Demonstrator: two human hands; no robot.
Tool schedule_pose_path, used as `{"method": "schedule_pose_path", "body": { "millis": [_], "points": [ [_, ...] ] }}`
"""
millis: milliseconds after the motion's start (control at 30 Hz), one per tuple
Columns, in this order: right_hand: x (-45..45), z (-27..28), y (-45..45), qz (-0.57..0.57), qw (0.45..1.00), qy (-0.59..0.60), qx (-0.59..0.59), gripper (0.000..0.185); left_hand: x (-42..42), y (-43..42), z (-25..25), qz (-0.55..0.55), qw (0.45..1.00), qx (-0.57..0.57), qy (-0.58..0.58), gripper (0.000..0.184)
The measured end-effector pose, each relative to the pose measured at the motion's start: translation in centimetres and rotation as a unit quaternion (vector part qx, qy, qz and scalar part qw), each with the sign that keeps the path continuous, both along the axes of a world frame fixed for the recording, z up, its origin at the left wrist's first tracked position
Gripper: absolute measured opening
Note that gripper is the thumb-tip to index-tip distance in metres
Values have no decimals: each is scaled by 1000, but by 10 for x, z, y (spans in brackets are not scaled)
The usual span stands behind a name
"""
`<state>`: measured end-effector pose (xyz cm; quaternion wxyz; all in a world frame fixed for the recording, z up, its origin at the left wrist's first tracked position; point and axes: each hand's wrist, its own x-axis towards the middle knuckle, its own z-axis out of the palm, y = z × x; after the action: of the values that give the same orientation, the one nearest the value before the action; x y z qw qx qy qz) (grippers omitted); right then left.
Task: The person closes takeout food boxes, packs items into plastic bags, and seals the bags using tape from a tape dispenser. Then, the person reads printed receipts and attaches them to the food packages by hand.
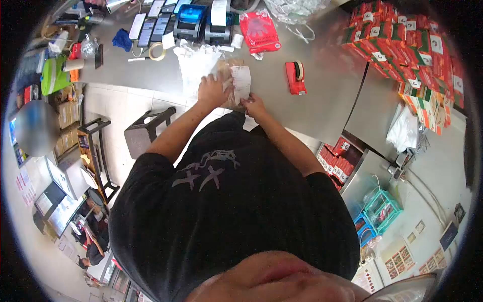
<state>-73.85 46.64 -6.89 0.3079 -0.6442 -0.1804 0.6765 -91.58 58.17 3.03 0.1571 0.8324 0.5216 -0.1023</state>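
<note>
A brown paper bag (pixel 225 73) lies at the near edge of the metal table, with a long white printed receipt (pixel 242 80) on its right part. My left hand (pixel 214 91) rests with fingers spread over the bag's left side, where a crumpled white plastic bag (pixel 193 63) adjoins it. At the lower right corner, by the receipt's bottom end, my right hand (pixel 254 107) pinches the paper bag's edge; its fingertips are partly hidden. A red tape dispenser (pixel 296 79) stands to the right, apart from both hands.
Label printers (pixel 190 22), several phones (pixel 153 27), a tape roll (pixel 157 52) and a red glove packet (pixel 259 31) line the table's (pixel 322 108) back. Stacked red boxes (pixel 402 45) fill the right. A dark stool (pixel 146 132) stands left on the floor. Another person (pixel 95 249) is at lower left.
</note>
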Motion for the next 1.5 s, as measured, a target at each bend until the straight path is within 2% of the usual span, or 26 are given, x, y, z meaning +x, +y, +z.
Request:
{"method": "schedule_pose_path", "body": {
  "millis": [100,133,233,267,300,367,433,533,633,700,767,800,900,967,1000,1067,1167,1200,1233,1267,1333,1367,1400,1433,1467,1500],
  "points": [
    [-1,19,-2,-12,1000,1,-19,54,-6,-24,-42,139,969,-113,-171,79],
    [-1,17,-3,-12,1000,-4,-21,54,-1,-27,-35,166,958,-135,-190,80],
    [10,-11,-10,0,1000,14,4,52,5,-28,-57,100,951,-98,-275,78],
    [16,8,-9,-5,1000,-20,0,50,13,-25,-58,72,949,-82,-295,78],
    [24,-16,-17,-17,1000,-17,-14,47,23,-24,-59,46,946,-66,-315,78],
    [40,-6,-29,-87,995,20,34,46,47,-22,-72,18,959,-47,-280,78],
    [55,-65,-40,-96,988,-96,77,45,76,-20,-76,-11,973,-34,-227,78],
    [107,0,-24,86,959,-269,7,41,114,-7,-52,32,968,-97,-228,80],
    [129,116,22,82,950,-299,46,40,125,-5,-26,28,967,-154,-199,79],
    [154,111,56,-59,978,-168,106,41,118,15,-20,34,967,-127,-218,76],
    [158,192,118,-75,886,-372,266,41,99,25,-19,44,964,-61,-255,72],
    [154,251,147,-41,844,-420,332,42,89,43,3,82,947,-30,-309,60],
    [176,319,246,31,608,-579,543,40,45,122,38,197,870,-23,-452,51],
    [184,349,302,83,536,-659,520,49,8,185,56,244,852,155,-437,45],
    [198,345,334,96,547,-652,516,49,-10,208,97,300,838,135,-436,48],
    [230,318,386,122,573,-637,501,52,-46,274,92,372,769,147,-499,53],
    [255,288,411,67,733,-483,474,51,-91,368,90,349,700,311,-540,62],
    [266,280,411,71,646,-550,524,45,-98,384,110,360,680,312,-558,66],
    [259,286,402,14,633,-568,526,43,-104,398,127,373,658,312,-576,70],
    [240,296,387,-43,619,-583,524,41,-121,435,106,377,643,263,-612,77],
    [188,313,350,-148,692,-500,500,33,-132,470,103,370,639,198,-644,84],
    [194,291,339,-133,688,-467,540,30,-140,495,87,339,646,191,-656,85],
    [201,264,326,-120,684,-432,576,28,-129,472,126,367,662,139,-638,70],
    [196,248,305,-122,726,-412,538,23,-132,476,123,366,650,175,-643,67],
    [188,237,283,-126,766,-391,494,18,-129,471,132,370,643,140,-656,66],
    [184,232,264,-88,741,-442,498,16,-122,460,149,373,636,103,-667,65]
  ]
}}
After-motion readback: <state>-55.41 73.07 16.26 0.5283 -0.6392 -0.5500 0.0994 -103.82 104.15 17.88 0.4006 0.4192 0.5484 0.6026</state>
